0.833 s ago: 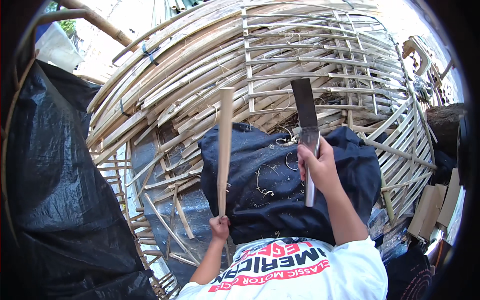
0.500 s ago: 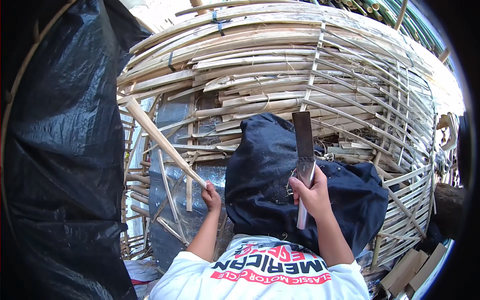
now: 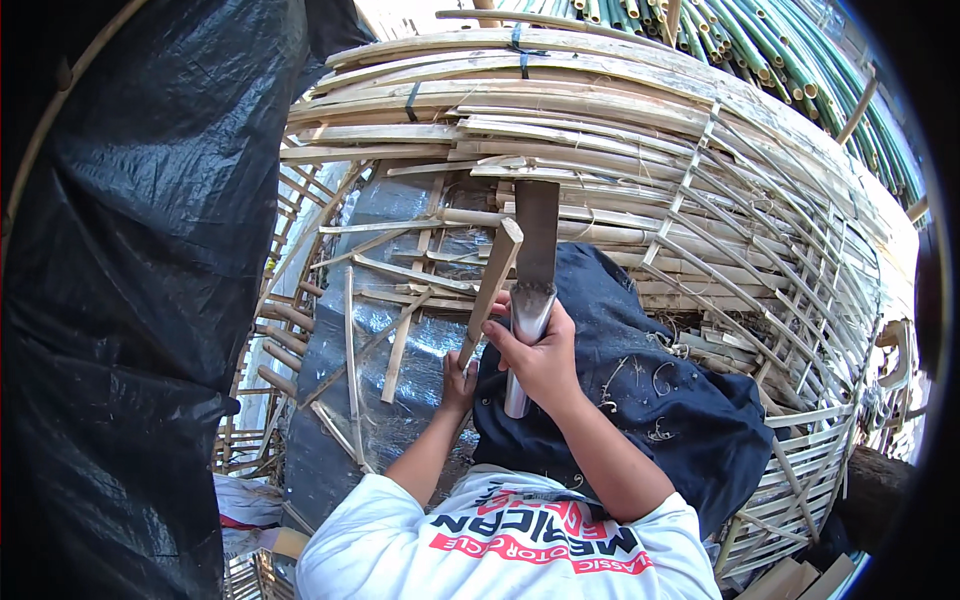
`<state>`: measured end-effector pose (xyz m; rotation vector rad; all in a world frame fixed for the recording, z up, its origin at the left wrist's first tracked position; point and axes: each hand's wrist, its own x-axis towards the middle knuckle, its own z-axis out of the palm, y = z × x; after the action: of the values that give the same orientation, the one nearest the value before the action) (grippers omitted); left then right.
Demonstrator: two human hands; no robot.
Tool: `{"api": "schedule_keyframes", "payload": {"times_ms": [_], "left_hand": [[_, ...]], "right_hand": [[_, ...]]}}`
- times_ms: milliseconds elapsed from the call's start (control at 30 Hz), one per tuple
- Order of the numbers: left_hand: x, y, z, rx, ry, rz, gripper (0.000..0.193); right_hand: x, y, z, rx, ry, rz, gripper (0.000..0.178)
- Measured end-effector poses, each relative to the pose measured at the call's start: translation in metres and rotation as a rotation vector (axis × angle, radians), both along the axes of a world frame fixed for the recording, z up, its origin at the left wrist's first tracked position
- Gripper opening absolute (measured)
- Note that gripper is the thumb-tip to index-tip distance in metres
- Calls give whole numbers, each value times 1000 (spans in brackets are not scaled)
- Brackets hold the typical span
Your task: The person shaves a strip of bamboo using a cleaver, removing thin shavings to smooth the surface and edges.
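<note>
In my left hand (image 3: 458,383) I grip the lower end of a pale split bamboo stick (image 3: 492,280), which points up and slightly to the right. My right hand (image 3: 543,352) is closed round the silver metal handle of a broad-bladed knife (image 3: 537,235). Its dark, square-ended blade stands upright just right of the stick's upper end. The thumb and fingertips of the right hand reach to the stick; whether they press on it I cannot tell. A dark cloth (image 3: 640,400) with pale shavings on it lies under and beside my right forearm.
Long split bamboo strips (image 3: 400,105), some tied in bundles, are stacked ahead. A woven bamboo lattice (image 3: 740,220) stands at the right. Black plastic sheeting (image 3: 140,250) hangs at the left. Loose strips (image 3: 352,350) lie on a grey sheet (image 3: 330,440). Green bamboo poles (image 3: 790,50) lie at the far right.
The stick has swung from leaning left to nearly upright, close to the knife. My hands have come together, the knife moving left and up. The view has shifted to the left.
</note>
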<state>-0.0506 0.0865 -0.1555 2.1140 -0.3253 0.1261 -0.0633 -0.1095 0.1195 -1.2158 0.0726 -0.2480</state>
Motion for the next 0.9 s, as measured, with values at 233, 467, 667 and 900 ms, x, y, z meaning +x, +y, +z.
{"api": "schedule_keyframes", "payload": {"times_ms": [233, 467, 667, 900], "left_hand": [[-3, 37, 101, 432, 40, -278, 92], [6, 21, 293, -313, -320, -166, 95], [19, -7, 351, -171, -688, -219, 42], [2, -13, 344, -286, -697, -194, 34]], "right_hand": [[1, 10, 15, -40, 59, 45, 29], [-9, 36, 23, -91, -8, 116, 26], [-22, 38, 23, -286, -117, 104, 25], [-61, 4, 65, -548, -144, 31, 27]]}}
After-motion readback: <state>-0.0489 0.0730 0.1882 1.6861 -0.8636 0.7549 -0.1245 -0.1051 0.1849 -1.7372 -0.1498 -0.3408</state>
